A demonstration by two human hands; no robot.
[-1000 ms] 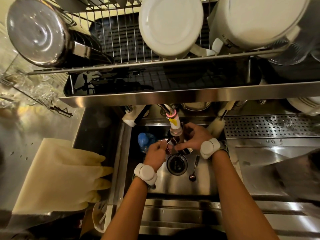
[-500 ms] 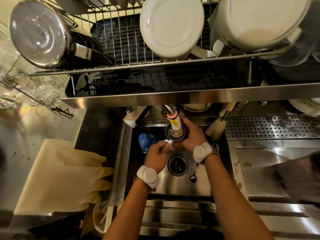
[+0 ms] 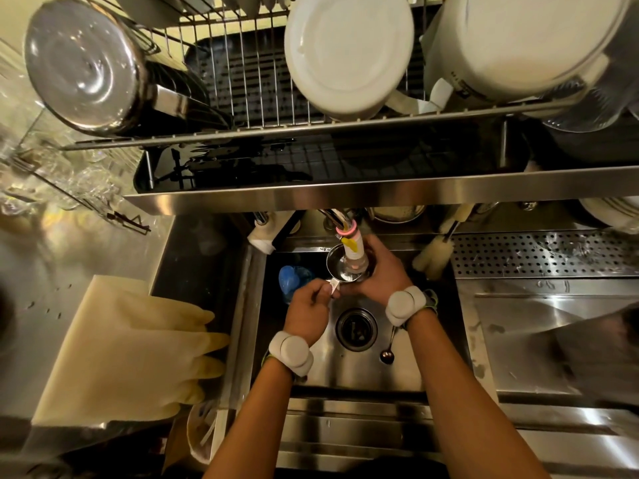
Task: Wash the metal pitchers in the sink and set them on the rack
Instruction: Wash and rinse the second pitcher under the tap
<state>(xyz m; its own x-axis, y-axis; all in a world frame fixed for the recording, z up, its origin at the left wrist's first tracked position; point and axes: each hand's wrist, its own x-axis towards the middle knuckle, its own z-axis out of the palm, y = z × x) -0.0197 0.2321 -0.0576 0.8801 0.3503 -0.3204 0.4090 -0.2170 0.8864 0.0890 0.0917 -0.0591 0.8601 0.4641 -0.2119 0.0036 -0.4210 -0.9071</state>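
Note:
A small metal pitcher (image 3: 337, 269) is held mouth-up right under the faucet nozzle (image 3: 352, 248), over the steel sink (image 3: 363, 371). My left hand (image 3: 309, 307) pinches its handle at the near side. My right hand (image 3: 382, 271) wraps around the pitcher's body from the right. On the wire rack (image 3: 242, 84) above, another metal pitcher (image 3: 86, 63) lies on its side at the left.
Two large white pots (image 3: 349, 50) sit on the rack at centre and right. Yellow rubber gloves (image 3: 131, 350) lie on the left counter. A spoon (image 3: 387, 352) rests by the drain (image 3: 356, 328); a blue item (image 3: 288, 280) sits at the sink's left. A bottle brush (image 3: 434, 254) leans at the right.
Both hands have raised the small pitcher from over the drain up to the faucet nozzle, and its open mouth now faces up under it.

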